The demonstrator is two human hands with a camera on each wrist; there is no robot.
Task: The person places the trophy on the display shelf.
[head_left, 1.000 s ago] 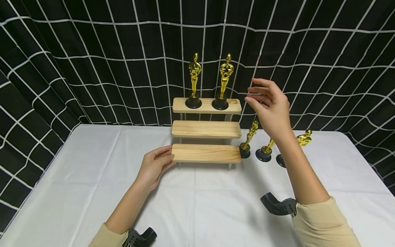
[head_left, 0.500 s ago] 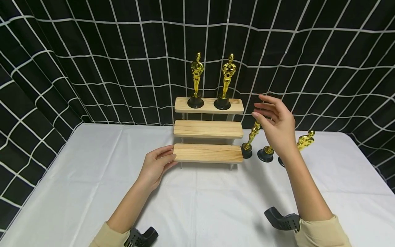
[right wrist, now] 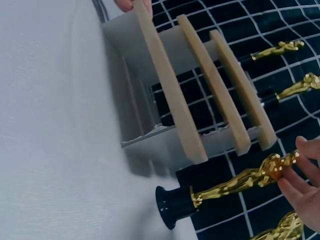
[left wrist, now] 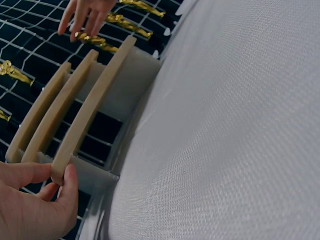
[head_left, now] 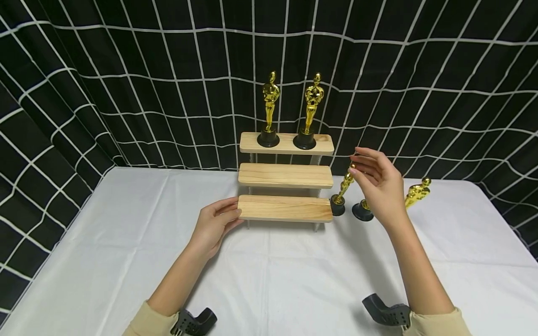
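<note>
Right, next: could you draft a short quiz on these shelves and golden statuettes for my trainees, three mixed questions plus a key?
1. How many golden statuettes stand on the top shelf?
2. True or false: the right hand is at the base of the statuette nearest the shelves.
3. The left hand grips: a) the top shelf; b) the lowest shelf; c) a statuette.

Key: 1. Two. 2. False; it is at the top end. 3. b.
</note>
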